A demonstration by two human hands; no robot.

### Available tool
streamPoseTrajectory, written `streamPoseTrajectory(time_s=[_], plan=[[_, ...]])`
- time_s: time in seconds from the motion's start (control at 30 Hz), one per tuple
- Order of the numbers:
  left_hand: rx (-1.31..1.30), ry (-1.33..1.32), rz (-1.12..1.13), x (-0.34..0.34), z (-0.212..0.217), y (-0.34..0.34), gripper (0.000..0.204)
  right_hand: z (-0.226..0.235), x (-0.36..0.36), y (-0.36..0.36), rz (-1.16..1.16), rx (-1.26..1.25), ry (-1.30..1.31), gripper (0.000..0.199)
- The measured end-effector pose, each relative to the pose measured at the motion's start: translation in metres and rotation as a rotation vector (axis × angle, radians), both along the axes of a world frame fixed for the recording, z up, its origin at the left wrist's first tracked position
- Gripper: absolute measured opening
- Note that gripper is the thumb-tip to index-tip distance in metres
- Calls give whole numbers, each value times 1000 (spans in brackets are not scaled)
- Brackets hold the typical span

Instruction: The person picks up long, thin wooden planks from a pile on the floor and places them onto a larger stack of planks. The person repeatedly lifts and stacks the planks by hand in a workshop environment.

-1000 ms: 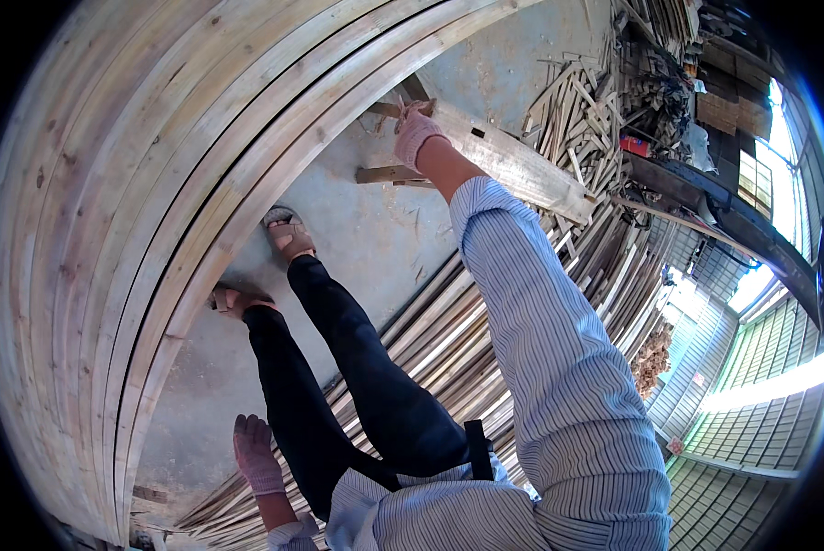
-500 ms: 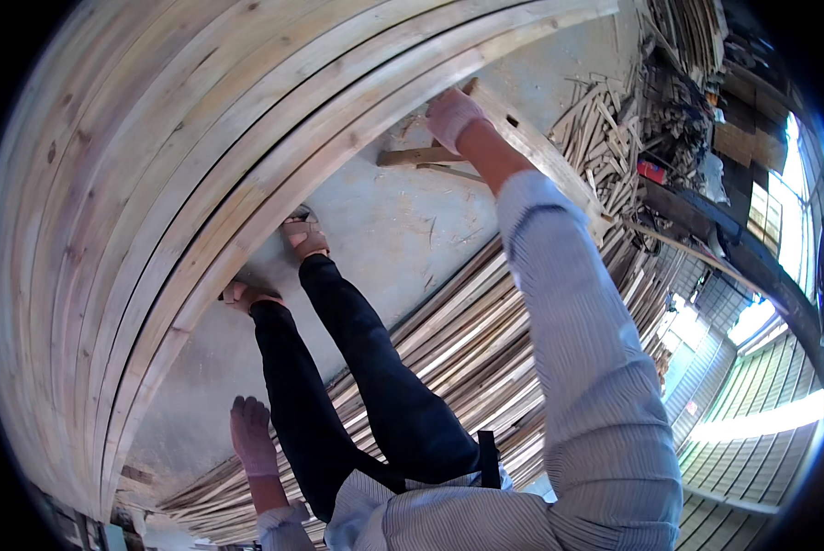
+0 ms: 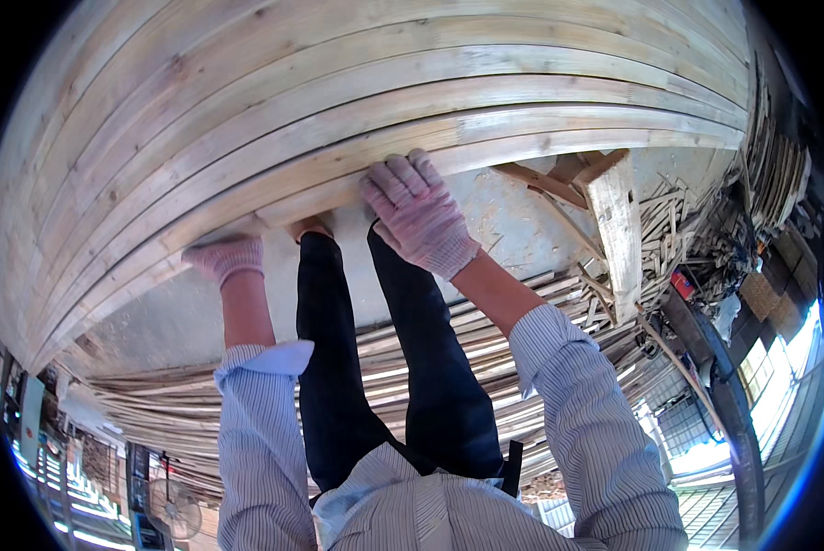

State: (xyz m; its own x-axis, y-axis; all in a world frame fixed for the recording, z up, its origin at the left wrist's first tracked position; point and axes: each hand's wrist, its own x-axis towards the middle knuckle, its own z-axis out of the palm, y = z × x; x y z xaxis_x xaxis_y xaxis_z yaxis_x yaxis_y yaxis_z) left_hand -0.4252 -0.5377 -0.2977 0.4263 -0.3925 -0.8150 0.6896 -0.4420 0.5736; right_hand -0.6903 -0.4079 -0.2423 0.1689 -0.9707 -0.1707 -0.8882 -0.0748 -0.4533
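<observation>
Long pale wooden boards (image 3: 338, 92) lie side by side in a broad layer, their lengths bowed by the lens. My right hand (image 3: 419, 213), in a pinkish knitted glove, is closed over the edge of the nearest wooden board (image 3: 540, 145), its bent fingers on top. Farther left, my left hand (image 3: 228, 258), in a matching glove, is against the underside of the same edge. Most of its fingers are hidden there, so its grip cannot be made out.
A wooden trestle leg (image 3: 614, 230) stands beneath the boards at the right. Long thin strips (image 3: 393, 354) are piled behind my legs. Scrap sticks (image 3: 660, 225) heap up beyond the trestle. A fan (image 3: 175, 507) is at the lower left.
My view has turned toward the boards. My right hand came back from near the trestle to the board edge. My left hand rose from hanging beside my leg to that edge.
</observation>
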Motion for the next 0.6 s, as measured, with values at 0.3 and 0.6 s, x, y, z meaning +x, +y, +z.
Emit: streamPoseTrajectory(time_s=[0.3,0.6], plan=[[145,-175,85,-3,3,7,73,17,29,-24,18,143,27,67],[5,221,200,22,-4,35,78,20,84,-79,2,559,26,63]])
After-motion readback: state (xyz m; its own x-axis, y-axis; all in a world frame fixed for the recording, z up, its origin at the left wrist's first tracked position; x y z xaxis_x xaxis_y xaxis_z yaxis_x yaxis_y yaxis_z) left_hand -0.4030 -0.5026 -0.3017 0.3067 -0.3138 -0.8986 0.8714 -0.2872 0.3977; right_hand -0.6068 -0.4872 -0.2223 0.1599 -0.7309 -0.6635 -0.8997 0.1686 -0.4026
